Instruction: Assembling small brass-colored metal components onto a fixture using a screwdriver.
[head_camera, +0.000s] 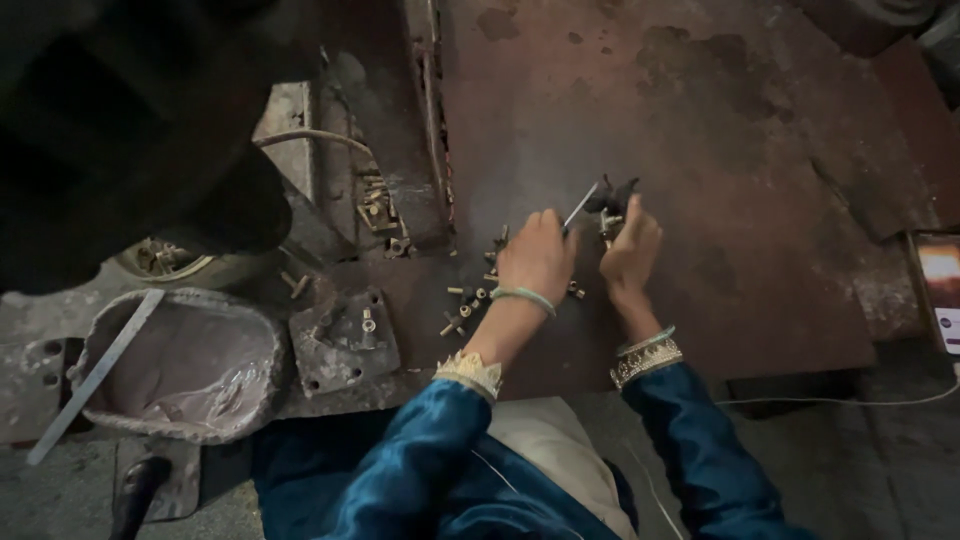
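- Nearest the camera are your two blue sleeves, each ending in a pale lace cuff, with a bangle on each wrist.
- Your left hand is closed in a pinch grip on one thin metal rod; the rod's long axis slants up and to the right, its far tip touching the part in your other hand.
- Your right hand has its grip closed round one small dark fitting, held just above the rusty worktop.
- Rod tip and fitting meet between your hands; the right hand is the nearer to the fitting.
- Loose small bolts lie just left of your left hand: about ten, too small to count exactly.
- One battered metal basin sits well apart, at the left.
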